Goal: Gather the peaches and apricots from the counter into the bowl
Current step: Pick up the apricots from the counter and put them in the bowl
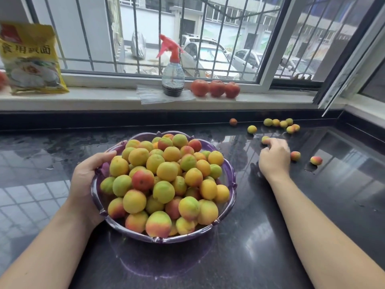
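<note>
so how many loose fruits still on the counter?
11: one by the back edge, one alone, six clustered far right, one at the right hand, two beside it. Hand may hide more.

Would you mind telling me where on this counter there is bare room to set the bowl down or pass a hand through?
Bare counter lies left of the purple bowl and left hand. Another bare patch lies at the near edge between the forearms. The right corner is crowded: loose fruit clusters by the back wall, more lies around the right hand, two beyond it.
</note>
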